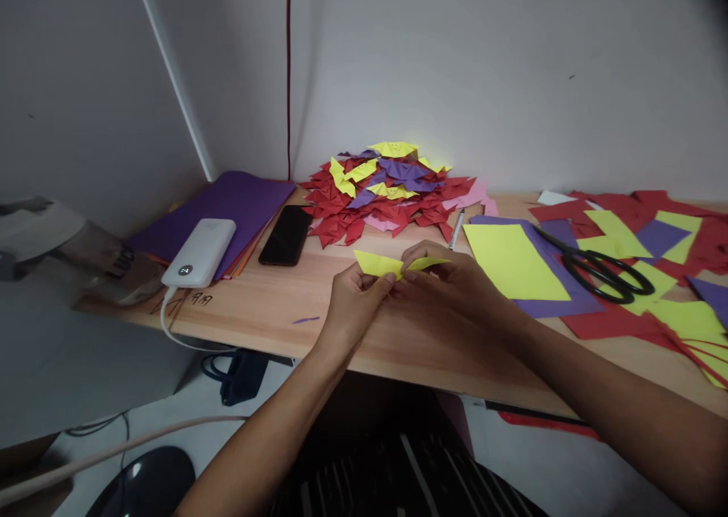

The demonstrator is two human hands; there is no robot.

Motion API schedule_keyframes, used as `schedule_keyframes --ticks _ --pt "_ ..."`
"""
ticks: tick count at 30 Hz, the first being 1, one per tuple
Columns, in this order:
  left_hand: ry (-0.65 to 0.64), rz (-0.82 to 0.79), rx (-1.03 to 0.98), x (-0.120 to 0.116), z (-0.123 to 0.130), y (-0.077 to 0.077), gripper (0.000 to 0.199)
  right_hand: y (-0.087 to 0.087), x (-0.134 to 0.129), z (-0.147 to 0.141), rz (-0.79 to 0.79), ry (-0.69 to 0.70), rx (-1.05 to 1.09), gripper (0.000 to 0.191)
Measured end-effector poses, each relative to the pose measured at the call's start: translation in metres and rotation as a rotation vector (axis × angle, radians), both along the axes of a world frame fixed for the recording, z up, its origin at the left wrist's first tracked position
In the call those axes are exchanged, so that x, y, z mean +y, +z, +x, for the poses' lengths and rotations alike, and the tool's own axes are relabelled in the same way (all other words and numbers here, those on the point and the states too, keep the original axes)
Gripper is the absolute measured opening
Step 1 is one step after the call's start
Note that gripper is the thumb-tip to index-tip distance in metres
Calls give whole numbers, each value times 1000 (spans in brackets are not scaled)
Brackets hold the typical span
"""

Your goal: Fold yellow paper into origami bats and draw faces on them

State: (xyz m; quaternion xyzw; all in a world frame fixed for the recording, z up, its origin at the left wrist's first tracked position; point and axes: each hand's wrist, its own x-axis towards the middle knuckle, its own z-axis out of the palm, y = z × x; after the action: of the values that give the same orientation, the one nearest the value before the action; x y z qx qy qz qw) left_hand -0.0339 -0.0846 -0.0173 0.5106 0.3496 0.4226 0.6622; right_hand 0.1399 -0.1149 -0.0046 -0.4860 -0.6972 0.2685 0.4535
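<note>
Between my two hands is a small folded piece of yellow paper [376, 264], its pointed ends sticking out to either side. My left hand [359, 293] pinches it from the left, thumb on the near side. My right hand [440, 274] grips its right part, with the fingers partly hidden behind the paper and hand. The paper is held just above the wooden desk [341, 343]. Beyond my hands lies a heap of folded paper shapes [392, 191] in red, yellow, purple and pink, some yellow ones with drawn faces. A pen [456, 229] lies just past my right hand.
Black-handled scissors [603, 271] rest on coloured paper scraps at the right, beside a yellow sheet [515, 261]. On the left are a black phone [286, 235], a white power bank [200, 252] with a cable, purple sheets [250, 191] and a clear bottle [85, 252].
</note>
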Motion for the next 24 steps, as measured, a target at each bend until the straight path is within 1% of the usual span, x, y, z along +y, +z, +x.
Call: schedule_keyframes --ticks 5,11,14,16,21,24 --pt "39 9 -21 -3 1 4 25 -1 0 0 -26 -17 -7 19" --pt "72 83 22 -4 3 9 27 5 -4 -7 -138 21 120 21" --pt "77 104 34 -5 3 10 29 7 -5 -9 -157 -11 143 22" --pt "80 134 61 -7 3 10 30 7 -5 -10 -164 -33 153 22" --pt "105 257 192 -10 0 7 34 7 -4 -10 -202 -26 173 22" --pt "107 257 208 -11 0 7 37 8 -4 -10 -215 -32 196 22"
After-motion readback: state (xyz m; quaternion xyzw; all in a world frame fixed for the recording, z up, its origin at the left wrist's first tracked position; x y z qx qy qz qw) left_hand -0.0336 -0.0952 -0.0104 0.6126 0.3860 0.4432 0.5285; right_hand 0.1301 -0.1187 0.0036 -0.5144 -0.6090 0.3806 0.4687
